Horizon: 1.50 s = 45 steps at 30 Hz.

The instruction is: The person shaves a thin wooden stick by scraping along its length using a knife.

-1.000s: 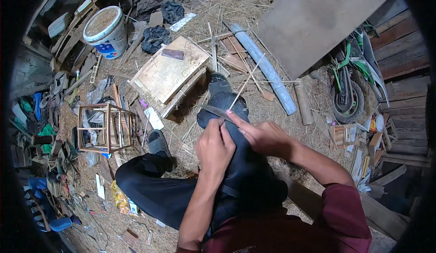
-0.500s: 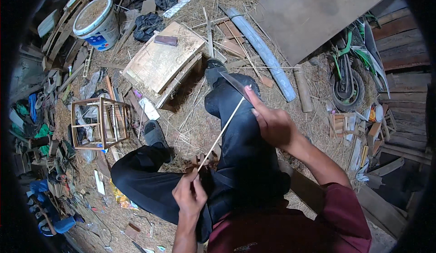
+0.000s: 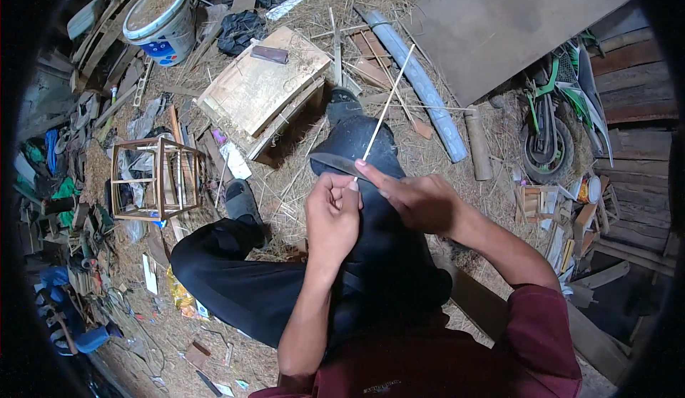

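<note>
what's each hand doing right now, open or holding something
Left hand: closed, holding a thin stick near its end.
Right hand: closed, holding a knife.

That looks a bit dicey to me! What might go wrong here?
The knife in the right hand is close to the left hand, so a slip might cut a finger. It is also over the dark trouser leg, which it could nick. The thin stick might snap if pressed hard.

Head-worn fisheye looks down at left hand (image 3: 332, 221) and right hand (image 3: 422, 202), close by; its wide view takes in floor (image 3: 289, 216).
</note>
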Each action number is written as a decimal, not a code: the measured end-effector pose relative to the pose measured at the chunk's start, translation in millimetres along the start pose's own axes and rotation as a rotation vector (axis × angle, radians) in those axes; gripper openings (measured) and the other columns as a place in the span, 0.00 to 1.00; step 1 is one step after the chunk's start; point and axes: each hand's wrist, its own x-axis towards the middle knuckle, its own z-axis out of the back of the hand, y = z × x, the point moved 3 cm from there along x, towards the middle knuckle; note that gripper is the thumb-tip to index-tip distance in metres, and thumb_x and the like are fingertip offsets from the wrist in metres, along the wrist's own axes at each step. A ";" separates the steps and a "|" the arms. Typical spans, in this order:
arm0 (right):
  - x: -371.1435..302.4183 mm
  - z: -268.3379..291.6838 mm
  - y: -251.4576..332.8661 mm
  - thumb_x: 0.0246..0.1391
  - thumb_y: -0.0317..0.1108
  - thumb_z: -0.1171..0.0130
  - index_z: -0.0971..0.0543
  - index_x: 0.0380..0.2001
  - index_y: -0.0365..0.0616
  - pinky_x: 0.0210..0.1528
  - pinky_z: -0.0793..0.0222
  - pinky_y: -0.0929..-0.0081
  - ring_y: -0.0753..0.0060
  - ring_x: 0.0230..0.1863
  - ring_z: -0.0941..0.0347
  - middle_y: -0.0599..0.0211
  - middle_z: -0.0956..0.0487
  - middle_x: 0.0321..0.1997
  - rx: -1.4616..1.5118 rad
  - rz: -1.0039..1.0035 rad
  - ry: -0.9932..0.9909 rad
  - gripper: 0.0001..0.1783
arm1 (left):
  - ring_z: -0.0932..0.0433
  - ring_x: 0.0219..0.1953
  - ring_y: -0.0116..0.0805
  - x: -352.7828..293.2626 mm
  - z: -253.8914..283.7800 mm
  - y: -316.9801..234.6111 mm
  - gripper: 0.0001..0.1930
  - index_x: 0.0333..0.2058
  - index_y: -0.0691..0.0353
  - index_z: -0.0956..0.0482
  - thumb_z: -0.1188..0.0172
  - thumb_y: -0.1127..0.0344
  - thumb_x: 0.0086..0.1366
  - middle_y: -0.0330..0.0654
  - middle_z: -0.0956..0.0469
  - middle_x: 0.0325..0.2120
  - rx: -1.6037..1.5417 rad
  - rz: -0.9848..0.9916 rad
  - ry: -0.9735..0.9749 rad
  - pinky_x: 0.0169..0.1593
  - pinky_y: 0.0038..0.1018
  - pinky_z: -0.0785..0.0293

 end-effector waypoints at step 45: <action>8.0 19.7 -9.6 0.61 0.34 0.54 0.45 0.67 0.60 0.28 0.28 0.53 0.44 0.22 0.25 0.42 0.25 0.23 0.316 -0.237 -0.250 0.31 | 0.45 0.13 0.17 -130.9 104.5 23.0 0.06 0.33 0.57 0.34 0.45 0.68 0.65 0.30 0.40 0.16 -0.358 0.396 0.050 0.15 0.16 0.52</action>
